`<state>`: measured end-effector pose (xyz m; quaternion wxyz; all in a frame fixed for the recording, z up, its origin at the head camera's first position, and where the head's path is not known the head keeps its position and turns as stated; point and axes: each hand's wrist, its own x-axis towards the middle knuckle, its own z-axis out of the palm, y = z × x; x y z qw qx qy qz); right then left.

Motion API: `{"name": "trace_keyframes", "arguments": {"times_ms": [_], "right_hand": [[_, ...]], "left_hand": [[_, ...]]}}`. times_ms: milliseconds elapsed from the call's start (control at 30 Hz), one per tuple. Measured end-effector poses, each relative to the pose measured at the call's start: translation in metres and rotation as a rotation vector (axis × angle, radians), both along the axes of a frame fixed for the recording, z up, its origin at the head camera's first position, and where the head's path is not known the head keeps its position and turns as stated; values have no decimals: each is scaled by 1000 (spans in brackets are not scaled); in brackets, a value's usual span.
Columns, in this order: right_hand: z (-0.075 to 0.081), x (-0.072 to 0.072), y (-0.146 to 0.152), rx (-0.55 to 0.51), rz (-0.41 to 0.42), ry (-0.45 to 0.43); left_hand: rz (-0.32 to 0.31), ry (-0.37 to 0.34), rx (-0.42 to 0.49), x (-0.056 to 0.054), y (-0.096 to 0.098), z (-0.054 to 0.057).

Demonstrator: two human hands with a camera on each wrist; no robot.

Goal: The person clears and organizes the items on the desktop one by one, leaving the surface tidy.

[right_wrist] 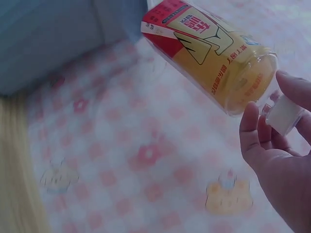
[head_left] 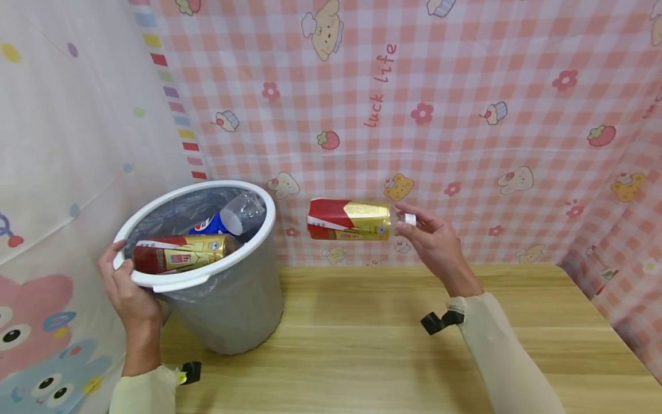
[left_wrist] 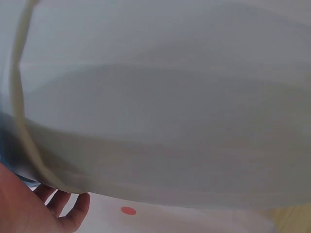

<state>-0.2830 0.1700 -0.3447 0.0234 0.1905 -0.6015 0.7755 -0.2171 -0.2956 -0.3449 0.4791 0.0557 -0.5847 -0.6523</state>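
A red and gold plastic bottle [head_left: 349, 219] with a white cap lies sideways in the air, pinched at its neck by my right hand [head_left: 431, 241]. In the right wrist view the fingers and thumb close around the neck beside the cap [right_wrist: 283, 114]. My left hand [head_left: 131, 287] grips the white rim [head_left: 207, 280] of a grey trash bin [head_left: 238, 310], which leans toward me on the table. Inside the bin's dark liner lie another red and gold bottle [head_left: 181, 254] and a clear bottle with a blue label [head_left: 208, 224].
The wood-grain table [head_left: 362, 345] runs under the bin and both arms. Behind it hangs a pink checked cloth [head_left: 455, 75] with cartoon prints, and a white printed cloth [head_left: 62, 155] hangs at the left. Each wrist wears a black strap mount [head_left: 442, 322].
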Motion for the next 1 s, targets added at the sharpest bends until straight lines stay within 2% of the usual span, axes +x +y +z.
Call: {"name": "trace_keyframes", "arguments": {"times_ms": [467, 633, 867, 1000], "right_hand": [[50, -1, -59, -156, 125, 123], [67, -1, -82, -153, 134, 137], [87, -4, -116, -40, 45, 106], [95, -6, -137, -29, 15, 116]], "left_hand": [[1, 4, 9, -1, -1, 0], [1, -1, -1, -1, 0, 2], [-25, 51, 45, -1, 1, 1], [-18, 43, 33, -1, 1, 1]]}}
